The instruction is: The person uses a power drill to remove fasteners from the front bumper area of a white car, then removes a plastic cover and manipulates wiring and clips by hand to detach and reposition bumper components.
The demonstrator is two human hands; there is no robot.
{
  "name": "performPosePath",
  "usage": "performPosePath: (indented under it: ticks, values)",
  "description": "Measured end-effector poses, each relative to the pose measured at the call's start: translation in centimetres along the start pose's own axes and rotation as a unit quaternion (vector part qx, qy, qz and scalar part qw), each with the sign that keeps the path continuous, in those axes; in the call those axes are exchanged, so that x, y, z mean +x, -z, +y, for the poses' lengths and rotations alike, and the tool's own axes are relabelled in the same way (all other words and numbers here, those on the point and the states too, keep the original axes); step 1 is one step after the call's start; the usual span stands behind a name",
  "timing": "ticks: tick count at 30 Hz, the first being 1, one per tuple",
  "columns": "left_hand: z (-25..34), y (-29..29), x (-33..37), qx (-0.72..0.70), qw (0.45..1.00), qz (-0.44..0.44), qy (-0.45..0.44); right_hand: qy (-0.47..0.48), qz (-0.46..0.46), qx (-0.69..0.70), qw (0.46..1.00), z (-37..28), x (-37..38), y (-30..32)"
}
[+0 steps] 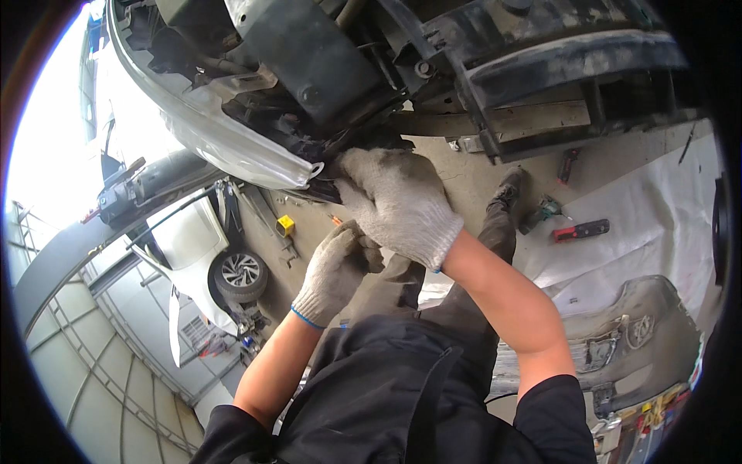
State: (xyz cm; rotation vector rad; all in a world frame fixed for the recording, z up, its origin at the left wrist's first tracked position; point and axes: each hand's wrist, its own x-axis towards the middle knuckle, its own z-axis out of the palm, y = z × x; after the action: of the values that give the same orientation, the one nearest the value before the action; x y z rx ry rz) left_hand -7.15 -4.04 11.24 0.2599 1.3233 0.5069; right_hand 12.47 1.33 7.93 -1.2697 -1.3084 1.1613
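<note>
My right hand (398, 203), in a grey-white knit glove, reaches up to the torn dark plastic at the lower corner of a raised car's front end. Its fingers are bent against that dark edge, their tips hidden. Beside it is the pale fender edge (263, 162), ending in a small tab with a hole. Lower and to the left, my left hand (334, 272) is gloved too, its fingers curled in; what they hold, if anything, is hidden. A small orange piece (335, 220) shows just above these fingers, and I cannot tell whether the hand touches it.
Overhead runs a black bumper beam (580, 66). On the floor at right lie a green-black cordless drill (541, 214), a red-black tool (581, 230) and a removed plastic panel (649, 340). At left are a yellow box (285, 225), a lift arm (166, 182) and a white car (189, 255).
</note>
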Motion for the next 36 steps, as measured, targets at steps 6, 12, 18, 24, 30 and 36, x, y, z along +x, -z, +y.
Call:
performPosePath:
  ticks: [6,12,18,24,30,36]
  values:
    - [-0.4,2.9,-0.5,0.044,0.997,-0.056,0.019,-0.109,-0.019,0.028,0.993,-1.2,0.4,0.2]
    - [-1.4,5.6,-1.6,0.011,0.995,-0.093,0.023,-0.087,0.036,-0.118,0.989,-1.5,-1.6,-0.5]
    - [-1.3,6.6,-2.7,0.027,0.996,-0.080,0.018,0.035,0.130,-0.174,0.975,0.0,-3.3,-1.7]
    - [-2.1,6.1,-2.8,0.038,0.995,-0.086,0.020,0.004,0.102,-0.190,0.976,-0.5,-2.6,-2.0]
    - [-2.1,5.8,-2.3,0.052,0.994,-0.093,0.018,0.027,0.084,-0.220,0.972,-0.3,-3.7,-2.0]
    - [-1.1,4.5,-2.1,0.059,0.994,-0.096,0.008,-0.039,0.101,-0.178,0.978,0.5,-3.9,-2.2]
